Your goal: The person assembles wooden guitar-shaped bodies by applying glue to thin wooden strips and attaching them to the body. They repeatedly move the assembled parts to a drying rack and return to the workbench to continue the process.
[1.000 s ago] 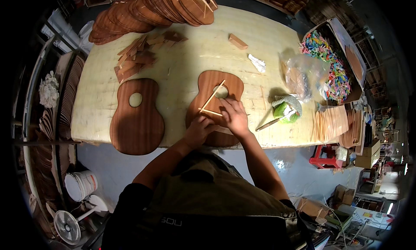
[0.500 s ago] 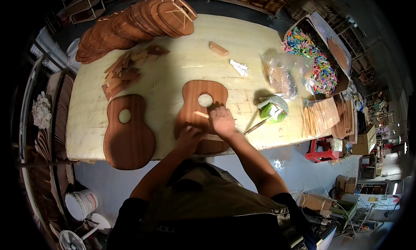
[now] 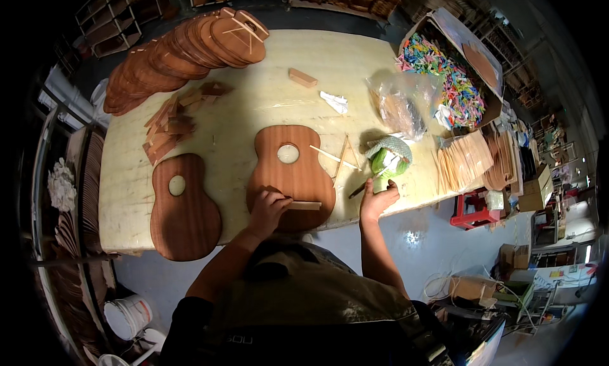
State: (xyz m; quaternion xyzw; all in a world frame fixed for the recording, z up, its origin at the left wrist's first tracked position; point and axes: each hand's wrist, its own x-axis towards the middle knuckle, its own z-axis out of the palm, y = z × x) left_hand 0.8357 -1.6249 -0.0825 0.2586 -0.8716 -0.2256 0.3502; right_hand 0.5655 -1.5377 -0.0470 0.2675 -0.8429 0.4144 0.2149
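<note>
Brown wood lies under the left hand [image 3: 269,212], whose forearm slants up and to the right from the lower edge; its fingers are bent and close together at the left end of a pale strip [image 3: 307,206], though whether they pinch it or merely press cannot be told. That strip lies crosswise on the lower half of a guitar-shaped board [image 3: 293,180], which sits on the near side of the desk [image 3: 279,48], before the person. Farther right, the right hand [image 3: 377,202] points upward, its forearm leaning slightly left, thumb and fingers held wide apart just below a green-and-white container [image 3: 379,159]; any contact with it is unclear.

Counted from the left: one long stack of brown boards [image 3: 171,55], too overlapped to number; one heap of wood offcuts [image 3: 170,126], likewise uncountable; one second board [image 3: 185,217] with a single round hole, like the one in front; one wood block [image 3: 303,78]; one crumpled white scrap [image 3: 334,102]; at least two thin sticks [image 3: 327,153], crossing; one dark-handled tool [image 3: 356,192], leaning toward the container; one clear plastic bag [image 3: 399,106]; one box [image 3: 458,31] of innumerable multicoloured pieces [image 3: 444,80]; one red stool [image 3: 468,215]
</note>
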